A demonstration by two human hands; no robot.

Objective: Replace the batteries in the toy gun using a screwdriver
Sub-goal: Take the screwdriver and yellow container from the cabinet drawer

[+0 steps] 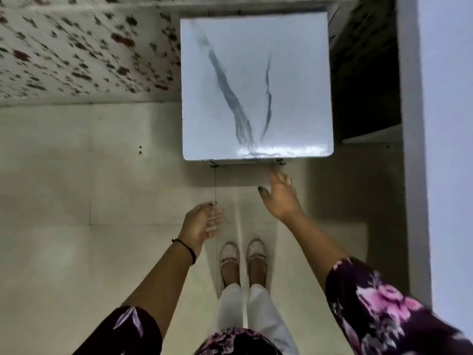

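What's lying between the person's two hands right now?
In the head view, only bare pale floor tile shows between the left hand and the right hand; both hands are open and hold nothing.

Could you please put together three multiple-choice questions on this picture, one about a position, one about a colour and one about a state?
1. Where is the right hand?
A. Flat on the middle of the table
B. Just short of the table's near edge, toward its right corner
C. Beyond the table's far edge

2. What colour is the table's top?
A. Plain black
B. Red
C. White with dark grey streaks

3. What do the hands hold?
A. Nothing
B. A screwdriver
C. A toy gun

Answers:
1 B: the right hand is stretched out just before the near edge, by the right corner.
2 C: the top is pale with dark streaks running down it.
3 A: the left hand and the right hand are both open and empty.
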